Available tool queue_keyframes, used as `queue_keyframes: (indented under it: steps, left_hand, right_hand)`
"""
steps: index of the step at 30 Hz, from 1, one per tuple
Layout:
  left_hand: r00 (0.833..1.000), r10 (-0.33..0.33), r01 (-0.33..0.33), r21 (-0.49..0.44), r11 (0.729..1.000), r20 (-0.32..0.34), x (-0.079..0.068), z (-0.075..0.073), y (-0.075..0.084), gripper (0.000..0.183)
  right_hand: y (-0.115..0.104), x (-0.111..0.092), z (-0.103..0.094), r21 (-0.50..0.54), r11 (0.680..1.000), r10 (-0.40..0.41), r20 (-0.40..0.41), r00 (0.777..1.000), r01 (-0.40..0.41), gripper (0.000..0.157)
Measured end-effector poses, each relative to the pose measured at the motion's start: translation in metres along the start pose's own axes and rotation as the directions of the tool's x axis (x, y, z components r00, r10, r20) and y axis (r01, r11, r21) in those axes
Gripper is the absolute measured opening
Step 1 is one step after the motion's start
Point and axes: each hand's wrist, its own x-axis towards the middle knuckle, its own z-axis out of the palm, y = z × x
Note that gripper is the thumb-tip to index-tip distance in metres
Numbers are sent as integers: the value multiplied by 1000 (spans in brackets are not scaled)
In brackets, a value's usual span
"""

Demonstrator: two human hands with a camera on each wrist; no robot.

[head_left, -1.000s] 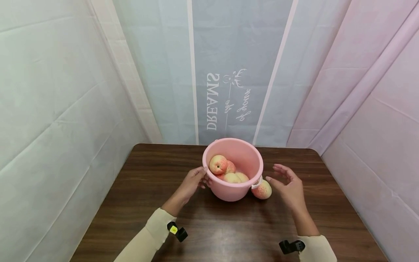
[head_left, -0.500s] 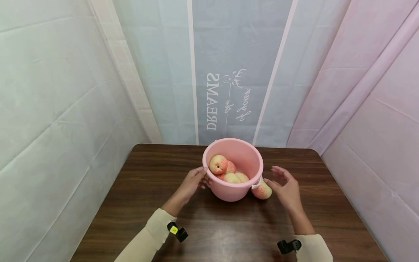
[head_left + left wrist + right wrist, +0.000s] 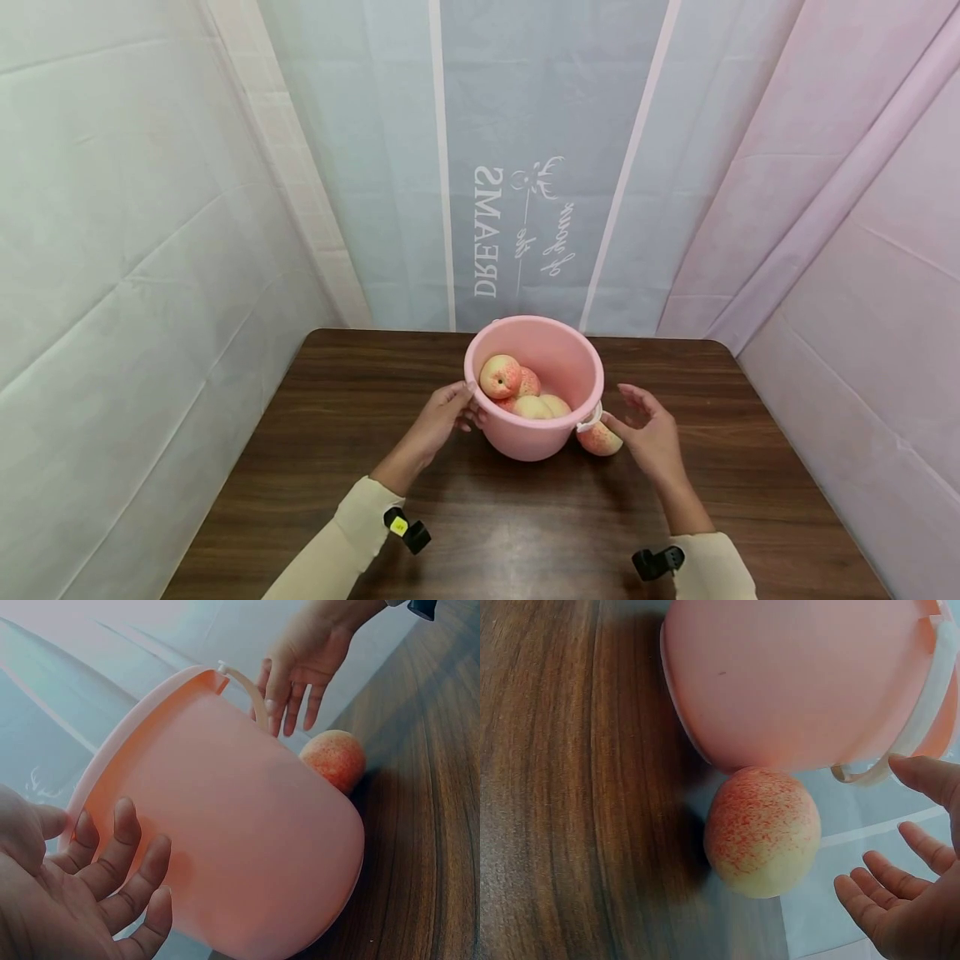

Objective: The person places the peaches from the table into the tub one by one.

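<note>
A pink bucket (image 3: 525,442) stands upright on the table with several peaches (image 3: 500,377) inside. My left hand (image 3: 446,414) pinches its rim at the left side, thumb over the edge; the other fingers spread loosely along the outer wall in the left wrist view. One more peach (image 3: 763,832) sits on the table against the bucket's right side. Just above and to the right of that peach is my right hand (image 3: 651,433), fingers apart and lightly bent, holding nothing. Its thumb is close to the white bucket handle (image 3: 922,705); whether they touch, I cannot tell.
The dark wooden table (image 3: 337,492) reaches back to a grey-blue curtain (image 3: 517,125) behind the bucket. Pale fabric walls (image 3: 150,250) close in the left and right sides. A small black device (image 3: 657,564) is worn at each wrist.
My right hand has moved left and slightly inward, over the loose peach and closer to the handle. The left hand and the bucket have stayed put.
</note>
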Motion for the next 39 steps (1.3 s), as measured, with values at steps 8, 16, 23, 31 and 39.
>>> queue_keyframes:
  steps: [8,16,23,31,39]
  left_hand:
    - [1000,-2,2,-5,1000,2,1,-1,-1,43]
    - [1000,-9,9,-13,1000,3,3,-1,0,44]
    - [1000,-2,2,-13,1000,3,4,0,2,41]
    - [1000,-10,10,-16,1000,1,6,-1,2,41]
    - [1000,-20,20,-14,1000,0,5,-1,3,43]
  right_hand:
    - [6,2,2,6,1000,15,28,1000,-15,58]
    - [17,5,6,-46,999,0,51,999,3,62]
    - [24,8,9,-76,997,3,67,998,2,62]
    - [28,7,10,-48,998,31,94,995,-27,62]
    - [30,5,12,-51,997,58,122,991,-53,66]
